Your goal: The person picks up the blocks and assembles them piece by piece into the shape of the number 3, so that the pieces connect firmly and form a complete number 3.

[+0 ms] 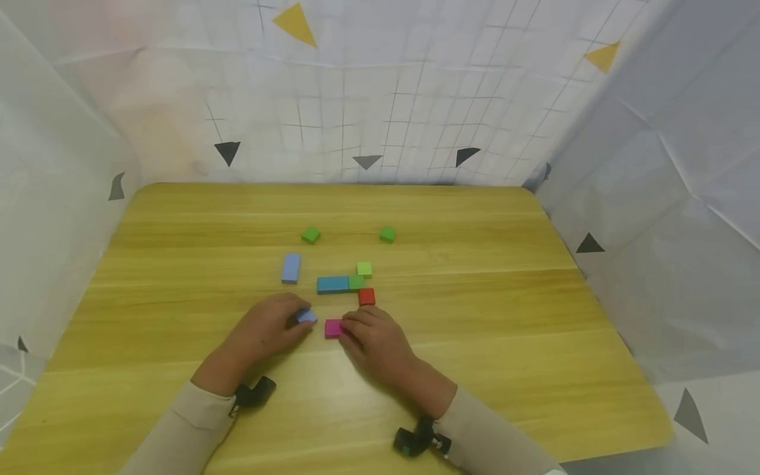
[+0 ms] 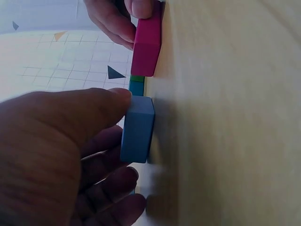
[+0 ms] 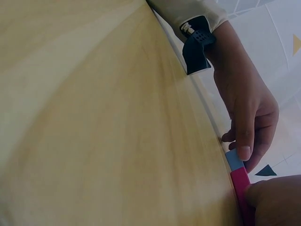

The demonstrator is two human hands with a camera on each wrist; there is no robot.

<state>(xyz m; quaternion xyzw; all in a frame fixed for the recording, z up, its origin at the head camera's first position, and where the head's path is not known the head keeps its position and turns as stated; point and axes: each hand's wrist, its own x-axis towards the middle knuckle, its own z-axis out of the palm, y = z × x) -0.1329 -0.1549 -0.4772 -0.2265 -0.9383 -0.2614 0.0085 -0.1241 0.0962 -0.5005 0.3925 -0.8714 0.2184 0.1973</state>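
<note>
My left hand (image 1: pixel 267 332) pinches a light blue block (image 1: pixel 306 316) between thumb and fingers; in the left wrist view the thumb lies on the near edge of this block (image 2: pixel 137 131). To its right, my right hand (image 1: pixel 380 343) grips a magenta block (image 1: pixel 332 328), covering its right end. Both blocks are on the table (image 1: pixel 505 369), with a small gap between them in the head view. Just beyond the right fingers sits a red block (image 1: pixel 367 296). A longer blue block (image 1: pixel 332 285) touches a green block (image 1: pixel 356 282) end to end behind it.
A lime green block (image 1: pixel 364 269) stands behind the joined pair. Another light blue block (image 1: pixel 291 268) lies to the left. Farther back are two green blocks, one left (image 1: pixel 311 235) and one right (image 1: pixel 388 234). White patterned sheets (image 1: pixel 368 99) surround the table.
</note>
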